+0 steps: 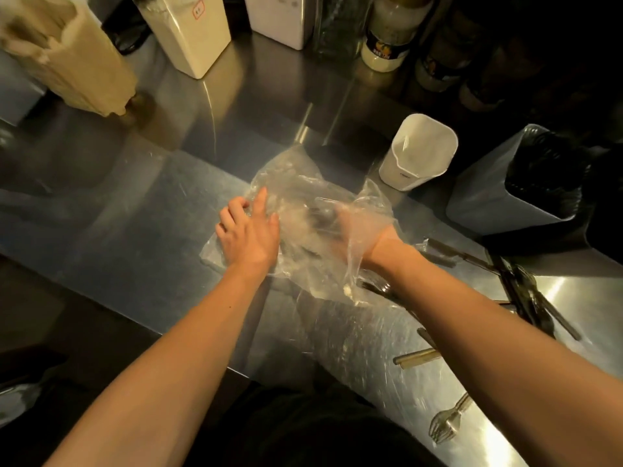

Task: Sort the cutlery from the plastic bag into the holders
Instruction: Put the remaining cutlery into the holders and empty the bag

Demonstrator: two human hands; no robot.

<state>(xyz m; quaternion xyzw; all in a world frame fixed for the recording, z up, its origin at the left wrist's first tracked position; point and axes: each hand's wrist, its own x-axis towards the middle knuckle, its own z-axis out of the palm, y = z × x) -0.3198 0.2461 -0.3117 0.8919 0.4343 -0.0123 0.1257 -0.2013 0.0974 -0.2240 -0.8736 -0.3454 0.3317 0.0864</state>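
Observation:
A clear plastic bag [303, 183] lies crumpled on the steel counter [141, 210]. My left hand [247, 230] presses on its left side, index finger straight and the other fingers curled into the plastic. My right hand [359, 227] is inside the bag, blurred behind the film, next to a dark spoon [323, 214]; its grip is unclear. A white holder [418, 153] stands behind the bag, looking empty. A grey holder [499, 197] with dark cutlery stands to its right. Loose dark cutlery [529, 294], chopsticks [418, 358] and forks [448, 423] lie on the counter at right.
Along the back stand a beige paper-wrapped bundle [74, 65], two white containers [188, 35] [279, 21] and several jars [387, 38]. The counter's front edge runs diagonally below my forearms. The far right is dark.

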